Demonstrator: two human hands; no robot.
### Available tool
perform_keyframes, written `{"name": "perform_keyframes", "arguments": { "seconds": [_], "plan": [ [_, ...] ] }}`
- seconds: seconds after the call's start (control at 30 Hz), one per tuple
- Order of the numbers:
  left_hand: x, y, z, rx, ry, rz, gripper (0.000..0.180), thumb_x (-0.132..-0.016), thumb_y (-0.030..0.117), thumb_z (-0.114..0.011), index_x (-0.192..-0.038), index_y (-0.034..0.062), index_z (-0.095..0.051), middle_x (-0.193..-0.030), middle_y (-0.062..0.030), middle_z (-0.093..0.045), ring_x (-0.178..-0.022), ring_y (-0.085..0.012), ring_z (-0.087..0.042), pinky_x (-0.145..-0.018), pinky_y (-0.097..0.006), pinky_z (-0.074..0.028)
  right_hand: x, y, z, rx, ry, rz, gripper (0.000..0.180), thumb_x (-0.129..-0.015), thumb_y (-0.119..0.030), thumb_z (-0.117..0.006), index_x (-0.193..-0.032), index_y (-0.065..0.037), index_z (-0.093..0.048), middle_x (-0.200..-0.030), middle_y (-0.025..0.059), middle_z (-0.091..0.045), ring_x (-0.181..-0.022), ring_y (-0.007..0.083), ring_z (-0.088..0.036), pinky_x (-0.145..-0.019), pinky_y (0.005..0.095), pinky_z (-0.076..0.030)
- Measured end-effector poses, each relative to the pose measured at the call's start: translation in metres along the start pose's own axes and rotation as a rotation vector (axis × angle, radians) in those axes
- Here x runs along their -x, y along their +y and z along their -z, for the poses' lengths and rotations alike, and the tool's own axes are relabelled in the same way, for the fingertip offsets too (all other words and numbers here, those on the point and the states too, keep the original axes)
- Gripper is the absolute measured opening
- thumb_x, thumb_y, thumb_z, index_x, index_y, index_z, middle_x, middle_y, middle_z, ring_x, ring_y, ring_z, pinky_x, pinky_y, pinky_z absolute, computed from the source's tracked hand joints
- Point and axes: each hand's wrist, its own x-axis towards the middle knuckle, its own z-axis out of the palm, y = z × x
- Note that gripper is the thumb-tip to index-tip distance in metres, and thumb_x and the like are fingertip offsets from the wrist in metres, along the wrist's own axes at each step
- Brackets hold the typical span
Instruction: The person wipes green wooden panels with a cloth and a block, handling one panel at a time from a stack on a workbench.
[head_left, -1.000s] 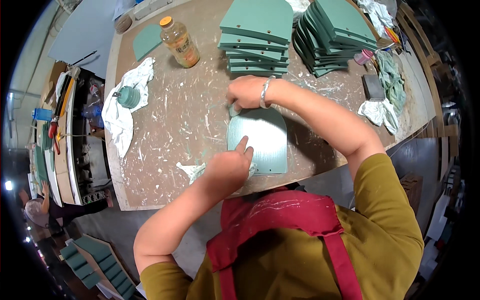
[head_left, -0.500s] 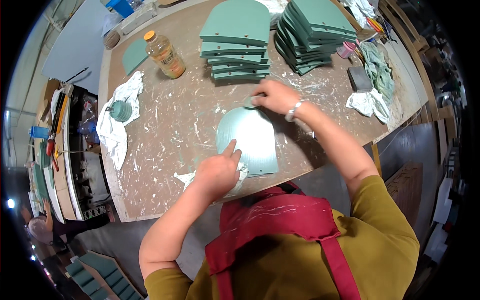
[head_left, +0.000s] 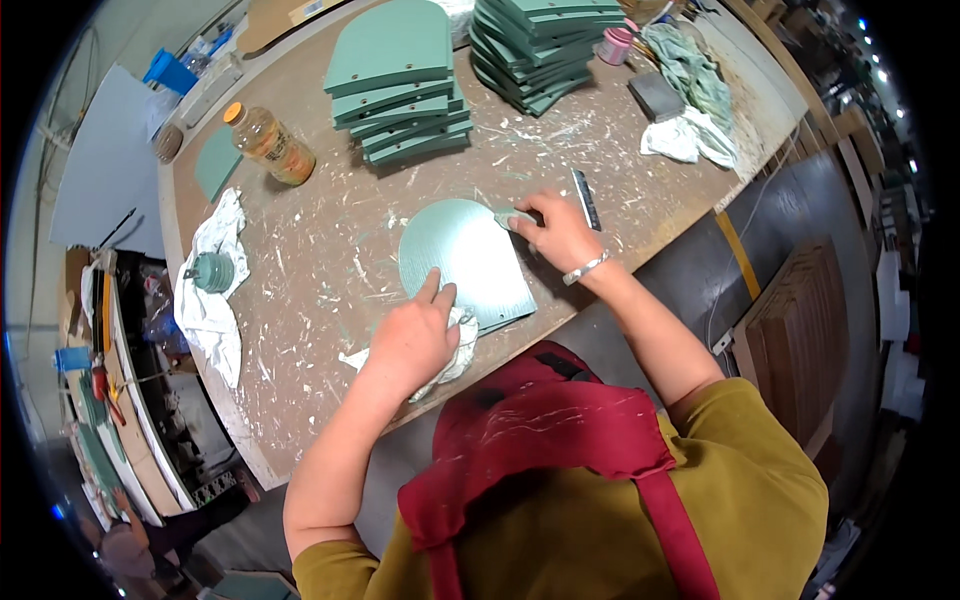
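Near the surface's [head_left: 300,260] front edge, our left hand [head_left: 410,340] presses a white rag [head_left: 455,350] against the green panel [head_left: 465,260] while our right hand [head_left: 560,232] grips a small scraper [head_left: 512,216].

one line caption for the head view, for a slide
Left hand presses a white rag on a green arched panel while the right hand works its edge on a paint-spattered workbench.

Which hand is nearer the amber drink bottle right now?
Left. The left hand rests at the green panel's near edge, below the bottle; the right hand sits farther right.
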Motion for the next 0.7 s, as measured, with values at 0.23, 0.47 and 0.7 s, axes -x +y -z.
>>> {"name": "perform_keyframes", "arguments": {
  "seconds": [0.23,0.47,0.7],
  "plan": [
    [-0.001,-0.006,0.001,-0.005,0.033,-0.078,0.05,-0.084,0.02,-0.064,-0.131,0.0037,-0.057,-0.145,-0.0213,-0.049,-0.104,-0.0416,-0.066,-0.091,-0.046,-0.055,0.074,-0.007,-0.008,0.087,0.156,-0.016,0.029,-0.087,-0.021,-0.07,-0.103,0.003,-0.067,-0.094,0.0166,-0.06,-0.079,0.0319,-0.062,-0.073,0.0389,-0.049],
    [0.0,-0.007,0.002,-0.02,0.046,-0.127,0.048,-0.086,0.018,-0.063,-0.131,0.0031,-0.057,-0.145,-0.0204,-0.05,-0.108,-0.0421,-0.064,-0.095,-0.046,-0.053,0.141,-0.031,-0.009,0.15,0.193,-0.093,0.021,-0.087,-0.018,-0.066,-0.1,-0.002,-0.066,-0.098,0.0176,-0.057,-0.097,0.0382,-0.058,-0.083,0.0446,-0.048],
    [0.011,-0.028,0.057,-0.042,-0.058,-0.161,0.046,-0.087,0.01,-0.062,-0.132,0.0126,-0.058,-0.126,-0.0167,-0.065,-0.099,-0.0406,-0.067,-0.09,-0.044,-0.055,0.19,-0.041,-0.001,0.166,0.284,0.012,0.028,-0.083,-0.014,-0.072,-0.107,-0.002,-0.065,-0.097,0.0141,-0.059,-0.093,0.0333,-0.06,-0.078,0.0384,-0.05]
  ]
}}
